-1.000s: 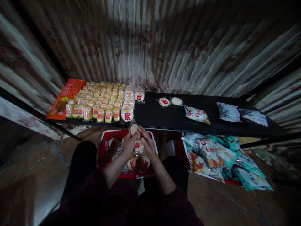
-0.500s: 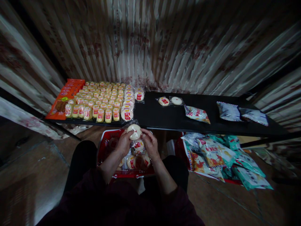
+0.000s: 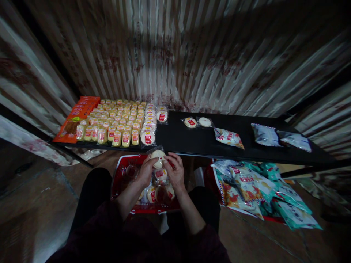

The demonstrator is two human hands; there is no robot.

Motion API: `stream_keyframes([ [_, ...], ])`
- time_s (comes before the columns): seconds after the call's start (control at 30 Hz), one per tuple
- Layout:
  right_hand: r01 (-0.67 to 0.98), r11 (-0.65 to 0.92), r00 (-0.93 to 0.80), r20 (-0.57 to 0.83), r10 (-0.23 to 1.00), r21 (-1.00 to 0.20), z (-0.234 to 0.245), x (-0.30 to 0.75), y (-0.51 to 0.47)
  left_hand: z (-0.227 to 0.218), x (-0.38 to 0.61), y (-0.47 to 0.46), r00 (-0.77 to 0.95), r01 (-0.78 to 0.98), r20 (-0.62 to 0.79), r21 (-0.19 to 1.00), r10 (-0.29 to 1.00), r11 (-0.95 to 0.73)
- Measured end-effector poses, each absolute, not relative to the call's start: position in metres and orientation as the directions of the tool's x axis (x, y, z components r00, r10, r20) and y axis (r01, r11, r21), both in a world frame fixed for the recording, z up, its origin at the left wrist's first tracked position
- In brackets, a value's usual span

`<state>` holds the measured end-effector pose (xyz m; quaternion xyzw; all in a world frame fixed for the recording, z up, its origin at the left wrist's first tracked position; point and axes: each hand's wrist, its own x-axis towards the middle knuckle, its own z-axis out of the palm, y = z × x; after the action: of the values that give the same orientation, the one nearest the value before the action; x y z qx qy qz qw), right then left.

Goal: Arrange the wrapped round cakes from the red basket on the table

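Over the red basket (image 3: 116, 179), a round white pastry in a clear wrapper (image 3: 157, 157) is held between both my hands. My left hand (image 3: 146, 171) grips its left side, with the thumb across the face. At its right edge, my right hand (image 3: 175, 172) closes thumb and fingers on the wrapper. Below lie several more wrapped round pastries (image 3: 151, 194) with red labels, in the basket between my knees. A row of similar wrapped pastries (image 3: 148, 137) stands on the black shelf (image 3: 181, 140) just ahead.
Rows of small yellow wrapped cakes (image 3: 116, 138) and an orange packet (image 3: 71, 124) fill the shelf's left end. Two flat pastries (image 3: 190, 122), a snack bag (image 3: 228, 138) and silvery bags (image 3: 264, 135) lie to the right. Below, a second basket (image 3: 212, 182) overflows with snack bags.
The view has tilted up slightly, so the shelf and baskets sit lower. Both hands stay on the pastry; my right thumb has come closer to its lower right edge.
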<state>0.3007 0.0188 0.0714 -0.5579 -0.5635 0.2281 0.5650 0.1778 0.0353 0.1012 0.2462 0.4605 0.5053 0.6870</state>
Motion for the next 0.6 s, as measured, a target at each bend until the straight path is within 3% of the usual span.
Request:
stream_keyframes([
  [0.1,0.514,0.330,0.162,0.468,0.869,-0.791,0.076,0.303,0.017,0.104,0.180,0.033,0.069,-0.459,-0.361,0.816,0.930,0.351],
  [0.3,0.556,0.421,0.004,0.509,0.861,-0.717,0.077,0.304,0.014,0.112,0.184,0.028,0.123,-0.498,-0.299,0.806,0.946,0.319],
  [0.47,0.493,0.429,-0.020,0.483,0.875,-0.757,0.076,0.303,0.015,0.116,0.187,0.028,0.130,-0.512,-0.217,0.821,0.967,0.253],
  [0.6,0.414,0.344,0.072,0.407,0.910,-0.843,0.079,0.300,0.013,0.112,0.189,0.030,0.117,-0.489,-0.182,0.845,0.976,0.216],
])
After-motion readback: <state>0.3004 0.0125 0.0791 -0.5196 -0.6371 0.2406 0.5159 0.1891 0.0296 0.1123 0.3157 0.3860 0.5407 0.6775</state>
